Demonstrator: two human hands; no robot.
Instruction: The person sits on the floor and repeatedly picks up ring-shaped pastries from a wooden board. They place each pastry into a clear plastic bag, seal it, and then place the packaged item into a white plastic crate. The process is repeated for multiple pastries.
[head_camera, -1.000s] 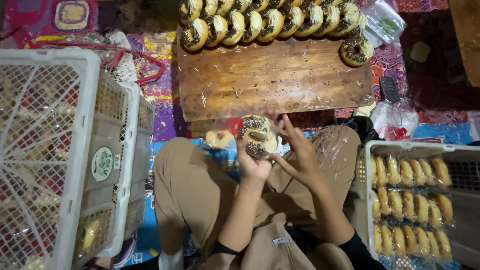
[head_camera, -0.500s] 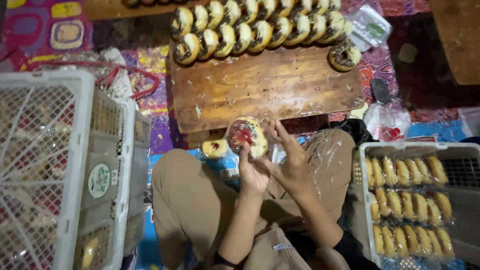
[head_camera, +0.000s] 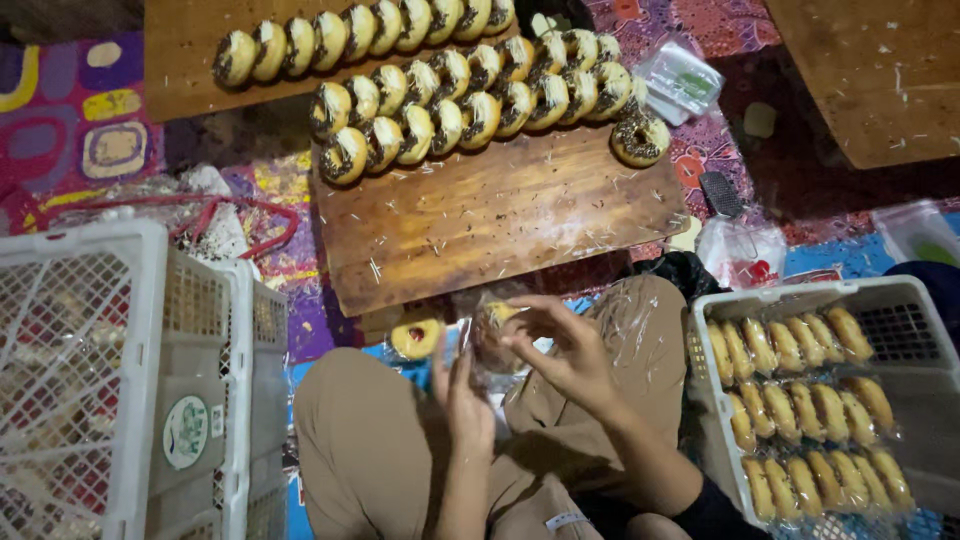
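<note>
Person sits cross-legged on the floor, tan trousers, both hands raised over the lap. Left hand (head_camera: 468, 405) held upright, fingers closed on the edge of a clear, crinkled plastic wrapper (head_camera: 480, 330) that holds a blurred round pastry. Right hand (head_camera: 565, 350) arches over the top, fingertips pinching the wrapper's upper edge. The thing sits between the two hands, just above the knees and below the near edge of the board.

Judgement on the step: bagging seems to be in hand. It would go best with the film held taut by the left hand while the right pinches the mouth shut away from the topping, so nothing smears.

A loose yellow ring doughnut with red filling (head_camera: 414, 338) lies just beside the left hand.

Surface: low brown wooden board (head_camera: 500, 215), strewn with crumbs and sprinkles; rows of chocolate-topped glazed doughnuts (head_camera: 450, 95) stand on edge along its far side. White plastic lattice crate (head_camera: 80, 380) to the left. White plastic basket (head_camera: 730, 300) to the right holds rows of wrapped golden pastries. Bright patterned mat (head_camera: 70, 110) beneath; dim lighting.
</note>
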